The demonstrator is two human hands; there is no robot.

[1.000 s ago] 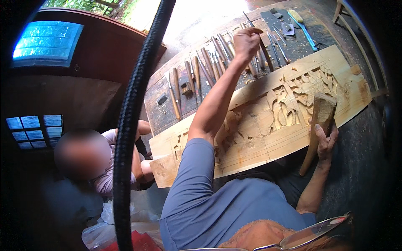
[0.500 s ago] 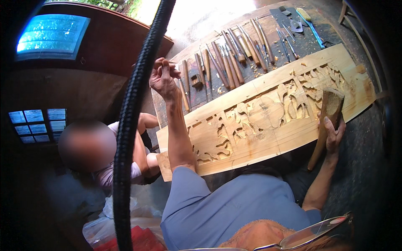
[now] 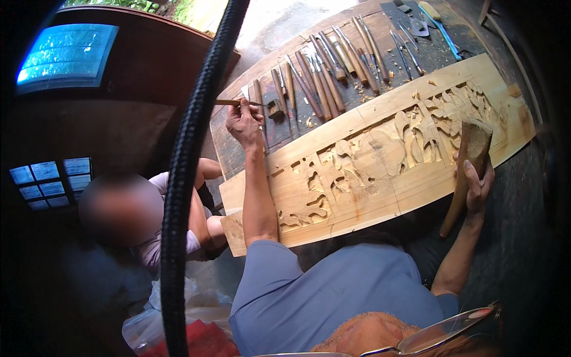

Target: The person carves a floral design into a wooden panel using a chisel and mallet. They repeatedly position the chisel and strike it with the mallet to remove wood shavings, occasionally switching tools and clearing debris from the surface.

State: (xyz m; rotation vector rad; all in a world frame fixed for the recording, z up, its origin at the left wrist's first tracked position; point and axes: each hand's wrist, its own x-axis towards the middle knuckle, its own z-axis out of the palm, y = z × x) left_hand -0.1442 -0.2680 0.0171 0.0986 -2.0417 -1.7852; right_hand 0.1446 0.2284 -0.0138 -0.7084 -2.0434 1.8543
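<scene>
Our left hand [image 3: 244, 123] has its fingers clamped on a slim wooden-handled tool [image 3: 228, 102] near the worktop's [image 3: 229, 159] left edge; our right hand [image 3: 474, 185] wraps a rough, blocky wooden mallet [image 3: 477, 138]. Along the worktop's near edge we see the long board [image 3: 380, 152], pale, smooth-bordered, with leafy hollows carved in.

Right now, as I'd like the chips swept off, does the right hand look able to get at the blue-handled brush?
Probably not: the right hand is wrapped around a wooden mallet, and the brush lies beyond the carved board. Nothing seems to cover the brush, though.
</scene>
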